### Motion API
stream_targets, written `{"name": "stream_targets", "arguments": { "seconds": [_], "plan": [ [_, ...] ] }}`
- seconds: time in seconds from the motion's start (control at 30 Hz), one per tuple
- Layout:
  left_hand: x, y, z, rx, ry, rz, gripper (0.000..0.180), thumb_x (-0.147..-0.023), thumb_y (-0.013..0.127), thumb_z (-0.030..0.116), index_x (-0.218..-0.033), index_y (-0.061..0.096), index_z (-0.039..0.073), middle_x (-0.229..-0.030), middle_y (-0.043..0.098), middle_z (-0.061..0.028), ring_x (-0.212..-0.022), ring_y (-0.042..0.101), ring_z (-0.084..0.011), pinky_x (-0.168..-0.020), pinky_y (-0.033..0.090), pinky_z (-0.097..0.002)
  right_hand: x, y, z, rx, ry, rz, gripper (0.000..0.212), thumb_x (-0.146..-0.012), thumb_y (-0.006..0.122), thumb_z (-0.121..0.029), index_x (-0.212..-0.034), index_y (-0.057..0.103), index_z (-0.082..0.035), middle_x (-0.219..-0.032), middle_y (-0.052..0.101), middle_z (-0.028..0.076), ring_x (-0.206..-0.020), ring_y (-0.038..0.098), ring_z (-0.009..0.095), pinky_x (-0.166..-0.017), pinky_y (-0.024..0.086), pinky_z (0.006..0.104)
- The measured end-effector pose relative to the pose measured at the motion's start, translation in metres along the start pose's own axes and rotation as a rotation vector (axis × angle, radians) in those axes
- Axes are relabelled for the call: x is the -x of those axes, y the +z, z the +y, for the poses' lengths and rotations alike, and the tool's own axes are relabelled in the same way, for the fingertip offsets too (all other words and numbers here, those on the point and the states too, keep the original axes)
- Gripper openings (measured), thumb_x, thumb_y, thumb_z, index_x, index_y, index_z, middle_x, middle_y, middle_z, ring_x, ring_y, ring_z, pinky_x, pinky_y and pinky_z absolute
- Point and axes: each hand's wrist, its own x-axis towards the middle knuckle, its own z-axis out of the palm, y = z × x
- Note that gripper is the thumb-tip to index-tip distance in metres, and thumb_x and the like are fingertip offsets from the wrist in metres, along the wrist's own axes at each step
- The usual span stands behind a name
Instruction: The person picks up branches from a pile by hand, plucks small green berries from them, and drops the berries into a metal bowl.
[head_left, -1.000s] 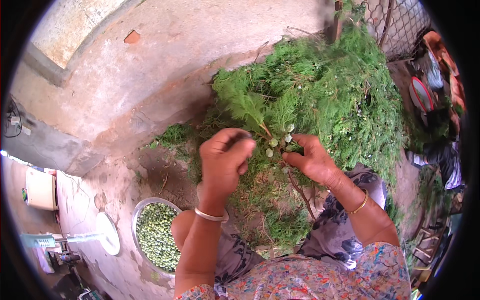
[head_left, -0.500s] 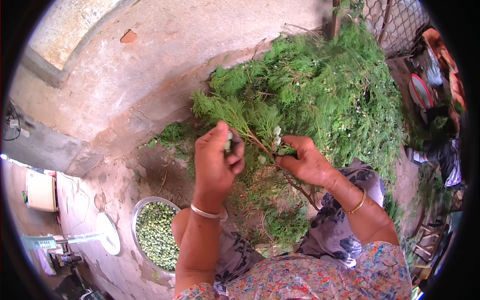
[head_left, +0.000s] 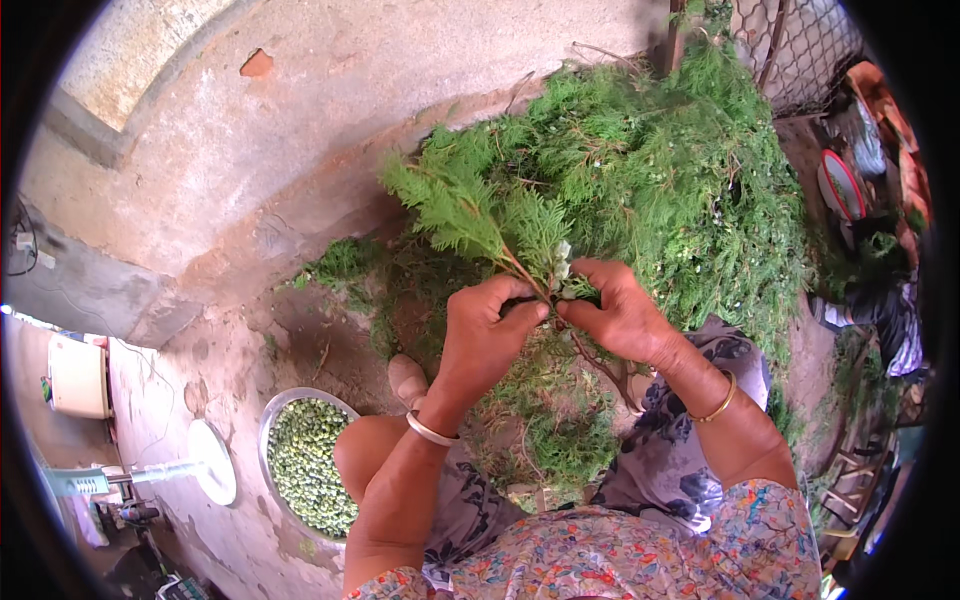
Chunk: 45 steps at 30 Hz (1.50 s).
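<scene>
A feathery evergreen branch (head_left: 519,266) with a brown stem slants up and left between my hands. My right hand (head_left: 622,316) pinches its stem between thumb and fingers, beside a cluster of pale green cones (head_left: 562,262). My left hand (head_left: 490,335) is closed, its thumb and fingertips against the stem right beside the right thumb. The palm of that hand is turned from view, so the cones seen in it a moment ago are hidden. Below on the left, a round metal basin (head_left: 266,440) holds many green cones (head_left: 312,470).
A large heap of cut evergreen branches (head_left: 660,190) lies ahead, against a concrete wall (head_left: 330,110). Loose sprigs (head_left: 570,440) cover the ground between my knees. At the left stands a white pedestal fan (head_left: 212,462). A red-rimmed basin (head_left: 842,185) sits at the far right.
My left hand has swung right and down from beside the foliage to the stem, its fingers turning out of sight. The right hand keeps its hold; the branch has shifted slightly.
</scene>
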Motion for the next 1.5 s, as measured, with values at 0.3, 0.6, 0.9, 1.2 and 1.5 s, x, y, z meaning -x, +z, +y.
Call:
{"name": "stream_targets", "arguments": {
  "seconds": [0.3,0.6,0.9,1.2,1.5],
  "plan": [
    [0.001,0.002,0.001,-0.064,-0.008,0.067,0.011,-0.079,0.063,0.004,-0.087,0.061,-0.004,-0.073,0.062,-0.0038,-0.067,0.053,-0.0068,-0.061,0.045,-0.0237,0.002,-0.002,-0.018,-0.245,0.183,-0.060,0.027,-0.075,0.067,-0.007,-0.096,0.059,0.007,-0.076,0.060,0.007,-0.068,0.050,0.009,-0.060,0.043,0.0274],
    [-0.002,-0.003,0.011,0.765,-0.496,0.063,0.011,-0.087,0.057,0.010,-0.085,0.057,0.000,-0.066,0.054,-0.0034,-0.049,0.043,-0.0032,-0.039,0.033,-0.0192,-0.002,-0.007,-0.006,-0.265,0.217,-0.071,0.038,-0.067,0.075,-0.011,-0.098,0.061,0.007,-0.077,0.060,0.004,-0.074,0.052,0.012,-0.068,0.045,0.0302],
    [-0.004,-0.011,-0.003,1.235,-0.550,-0.054,0.012,-0.091,0.055,0.014,-0.087,0.054,0.002,-0.069,0.053,-0.0050,-0.049,0.041,-0.0031,-0.036,0.030,-0.0169,-0.005,-0.007,-0.022,-0.426,0.352,-0.019,0.047,-0.062,0.077,-0.011,-0.098,0.055,0.012,-0.094,0.055,0.010,-0.090,0.050,0.016,-0.080,0.043,0.0284],
    [-0.006,-0.088,-0.008,1.580,-0.169,-0.083,0.027,-0.094,0.051,0.024,-0.083,0.056,0.000,-0.071,0.052,-0.0082,-0.056,0.044,-0.0073,-0.038,0.036,-0.0208,-0.002,-0.025,0.014,-0.359,0.482,0.103,0.039,-0.065,0.076,-0.013,-0.090,0.053,0.006,-0.076,0.057,0.009,-0.079,0.055,0.017,-0.084,0.042,0.0340],
    [0.006,-0.022,-0.005,1.031,-0.330,-0.036,0.018,-0.089,0.058,0.021,-0.090,0.059,0.003,-0.085,0.060,-0.0148,-0.061,0.046,-0.0082,-0.044,0.042,-0.0224,-0.012,-0.024,0.015,-0.443,0.503,0.388,0.035,-0.070,0.077,-0.023,-0.076,0.050,-0.002,-0.071,0.052,0.005,-0.066,0.047,0.015,-0.069,0.039,0.0295]
  ]
}}
